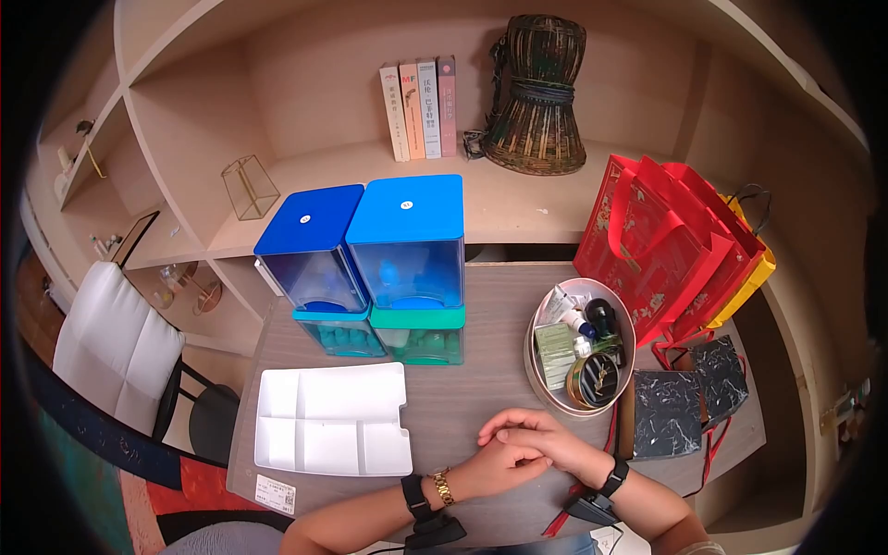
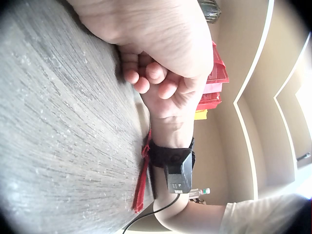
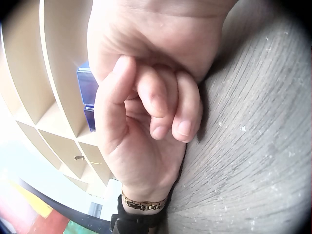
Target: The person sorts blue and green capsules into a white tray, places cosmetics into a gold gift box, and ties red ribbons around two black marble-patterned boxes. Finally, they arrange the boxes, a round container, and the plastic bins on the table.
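Note:
Both hands rest folded together over the front of the wooden table (image 1: 444, 407). The right hand (image 1: 560, 446) lies across the left hand (image 1: 495, 467), its fingers reaching over the back of it. In the right wrist view, loosely curled fingers (image 3: 152, 92) overlap below the palm. Similar bent fingertips (image 2: 156, 73) show in the left wrist view. No object appears between the hands. Closest to them are a round tub (image 1: 532, 356) of cosmetics on the far side and a white divided tray (image 1: 333, 430) to the left.
Stacked blue drawer boxes (image 1: 407, 250) and green ones (image 1: 418, 335) stand behind the tray. Red gift bags (image 1: 647, 240) are at the back right, with black marbled boxes (image 1: 668, 414) before them. Books (image 1: 421, 111) and a woven drum-shaped piece (image 1: 536, 102) occupy the shelf.

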The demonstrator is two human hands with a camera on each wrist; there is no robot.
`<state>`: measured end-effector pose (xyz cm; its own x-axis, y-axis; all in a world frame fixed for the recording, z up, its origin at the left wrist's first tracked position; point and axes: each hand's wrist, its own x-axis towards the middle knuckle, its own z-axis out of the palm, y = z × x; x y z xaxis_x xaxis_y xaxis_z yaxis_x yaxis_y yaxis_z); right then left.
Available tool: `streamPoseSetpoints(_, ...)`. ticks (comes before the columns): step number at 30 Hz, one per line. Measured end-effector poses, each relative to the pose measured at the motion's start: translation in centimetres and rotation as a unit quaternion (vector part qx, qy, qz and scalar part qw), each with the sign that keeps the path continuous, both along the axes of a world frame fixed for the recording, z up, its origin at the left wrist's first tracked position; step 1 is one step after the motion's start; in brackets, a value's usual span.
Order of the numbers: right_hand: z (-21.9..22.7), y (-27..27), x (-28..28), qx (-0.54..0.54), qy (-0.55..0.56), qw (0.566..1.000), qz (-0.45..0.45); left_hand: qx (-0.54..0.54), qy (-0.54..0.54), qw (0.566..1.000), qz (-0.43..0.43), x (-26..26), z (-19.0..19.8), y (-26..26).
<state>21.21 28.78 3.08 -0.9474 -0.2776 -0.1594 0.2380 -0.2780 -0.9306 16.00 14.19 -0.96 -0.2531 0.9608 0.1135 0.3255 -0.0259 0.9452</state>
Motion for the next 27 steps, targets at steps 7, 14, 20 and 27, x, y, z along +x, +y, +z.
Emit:
streamPoseSetpoints(7,0.06,-0.02,0.01,0.005,0.000,1.000,-0.001,0.015,0.005,1.000,0.006,0.06,-0.21,0.01)
streamPoseSetpoints(14,0.02,-0.02,-0.01,0.008,0.003,1.000,-0.002,-0.010,0.013,1.000,0.001,-0.03,-0.24,-0.01)
streamPoseSetpoints(20,0.17,-0.05,0.00,0.006,-0.001,1.000,0.000,-0.029,0.016,0.999,0.000,-0.07,-0.08,0.00)
streamPoseSetpoints(27,0.24,-0.06,0.01,0.012,0.002,1.000,-0.002,-0.032,0.029,0.999,0.001,-0.05,-0.11,0.02)
